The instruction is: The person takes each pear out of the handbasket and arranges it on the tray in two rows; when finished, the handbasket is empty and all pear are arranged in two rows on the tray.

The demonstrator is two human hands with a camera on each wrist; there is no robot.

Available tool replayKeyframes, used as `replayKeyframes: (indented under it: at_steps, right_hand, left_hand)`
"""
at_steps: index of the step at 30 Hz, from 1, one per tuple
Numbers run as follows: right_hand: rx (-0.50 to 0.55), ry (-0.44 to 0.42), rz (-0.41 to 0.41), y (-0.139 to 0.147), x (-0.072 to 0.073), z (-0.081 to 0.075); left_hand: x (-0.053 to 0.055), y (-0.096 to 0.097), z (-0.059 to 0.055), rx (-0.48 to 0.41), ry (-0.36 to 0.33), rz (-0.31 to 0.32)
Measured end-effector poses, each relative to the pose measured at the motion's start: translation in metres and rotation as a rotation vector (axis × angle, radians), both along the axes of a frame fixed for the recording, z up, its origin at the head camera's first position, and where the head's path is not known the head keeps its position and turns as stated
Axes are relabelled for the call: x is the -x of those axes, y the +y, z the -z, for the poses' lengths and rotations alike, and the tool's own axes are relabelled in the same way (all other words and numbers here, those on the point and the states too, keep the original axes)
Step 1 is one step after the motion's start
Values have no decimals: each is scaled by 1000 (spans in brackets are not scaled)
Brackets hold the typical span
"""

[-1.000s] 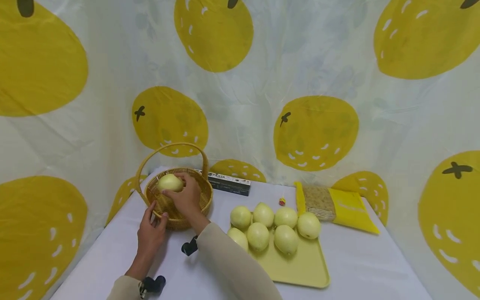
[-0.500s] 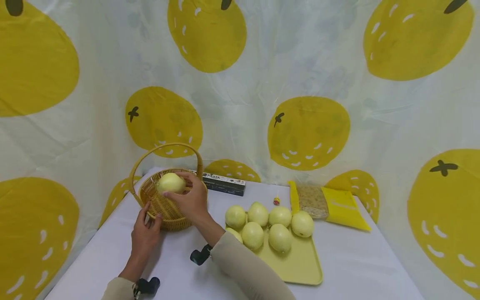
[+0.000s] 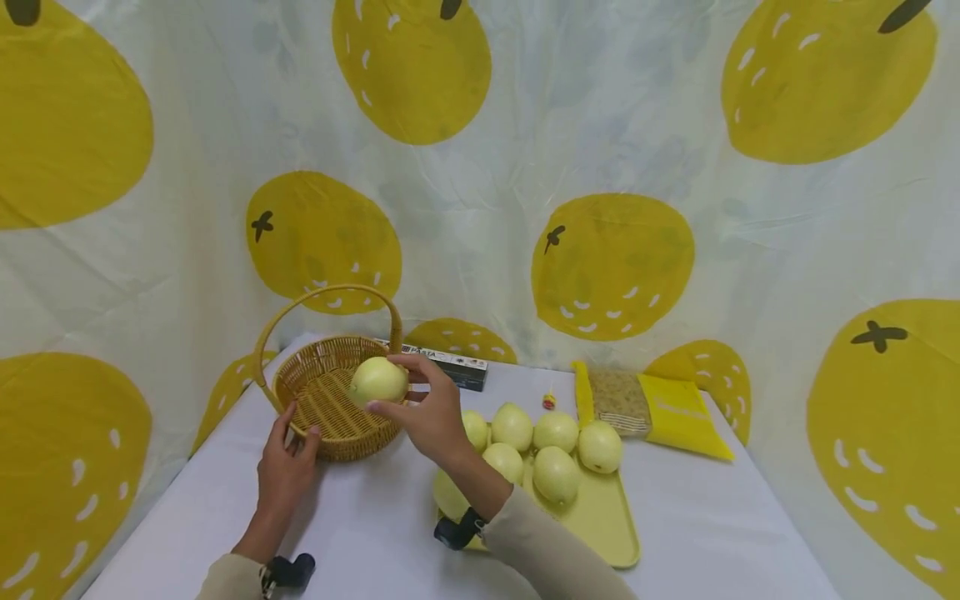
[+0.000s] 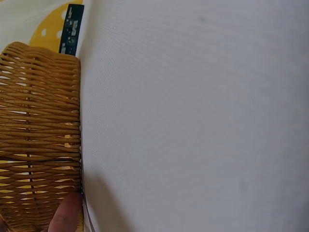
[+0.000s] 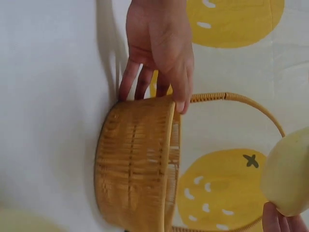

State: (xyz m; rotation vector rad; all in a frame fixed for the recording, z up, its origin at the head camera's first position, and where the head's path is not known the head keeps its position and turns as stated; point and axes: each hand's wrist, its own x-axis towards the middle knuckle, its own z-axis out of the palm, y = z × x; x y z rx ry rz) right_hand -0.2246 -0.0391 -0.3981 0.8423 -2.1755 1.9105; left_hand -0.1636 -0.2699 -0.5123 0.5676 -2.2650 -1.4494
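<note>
My right hand (image 3: 431,408) holds a smooth, pale yellow-green round fruit (image 3: 378,382) between thumb and fingers, over the right side of the wicker basket (image 3: 352,451). In the right wrist view this fruit (image 5: 289,174) appears at the right edge, fingertips (image 5: 273,217) against its underside. My left hand (image 3: 287,471) rests at the basket's near left side, and the right wrist view shows its fairly straight fingers spread along the outer wall, one tip at the rim. No fruit shows inside the basket. Several matching fruits (image 3: 556,475) sit on a yellow tray (image 3: 611,525), partly hidden by the right arm.
Behind the basket lies a dark box labelled PASTA (image 3: 468,375). A small lollipop (image 3: 549,401) lies beyond the tray, with a yellow food bag (image 3: 675,408) to its right. The basket's tall handle (image 3: 333,288) arches over it. A fruit-print curtain hangs behind the white-covered table.
My right hand has brought the fruit from the left part of the basket rightward, towards its right rim. The left hand stays at the basket's side. The head view has shifted slightly.
</note>
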Motion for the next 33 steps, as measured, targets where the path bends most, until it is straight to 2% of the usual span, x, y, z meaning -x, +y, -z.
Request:
replayKeyframes:
  at_steps: [6,12,17,22,33]
  right_hand:
    - [-9,-16,-21,31,-2,4]
    - [-40,-99,3,61,-8,11]
    - [-40,-103,19,87,-9,16]
    - [-56,-114,56,113,-9,19]
    - [-119,-137,142,171,-11,35]
  left_hand:
    - [0,0,0,-7,-6,1]
    - [0,-1,2,-15,-26,5]
    - [-1,-2,2,-6,-22,9]
    - [0,-3,2,-12,-9,16]
    - [1,-3,3,-12,-27,11]
